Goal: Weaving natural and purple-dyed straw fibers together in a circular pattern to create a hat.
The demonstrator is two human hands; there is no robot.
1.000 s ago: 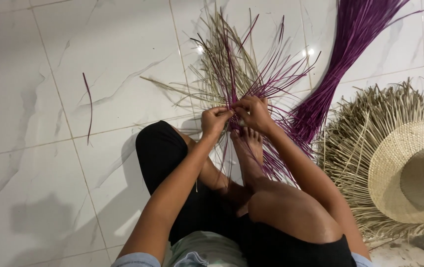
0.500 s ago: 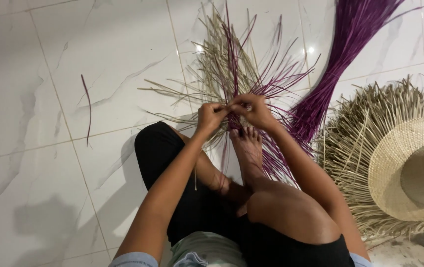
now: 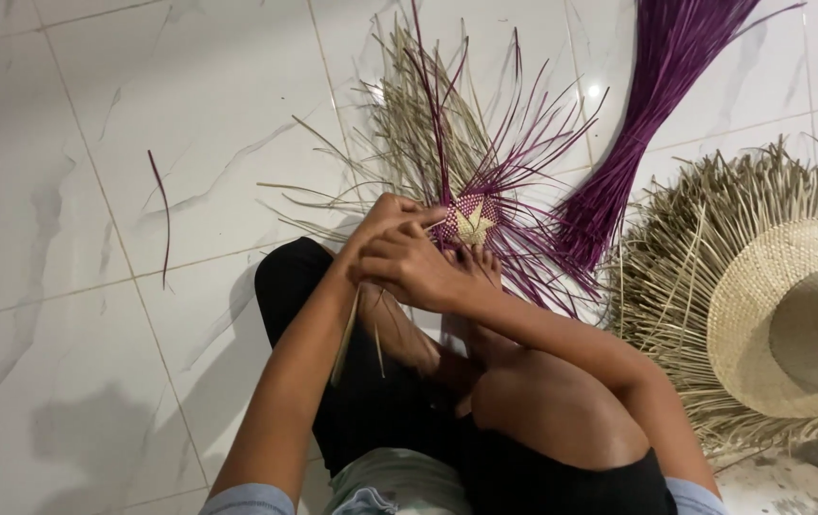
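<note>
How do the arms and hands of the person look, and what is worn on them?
Both arms are bare from short light-blue sleeves down. The left hand and right hand wear no gloves; no ring, watch or bracelet is visible.

Two hands, the left hand (image 3: 385, 224) and the right hand (image 3: 414, 272), are showing. One small woven piece (image 3: 473, 221) in purple and straw colour is lying there. One bundle of purple strips (image 3: 643, 105), one loose purple strip (image 3: 161, 205) and one unfinished straw hat (image 3: 790, 315) are lying on the floor.
</note>
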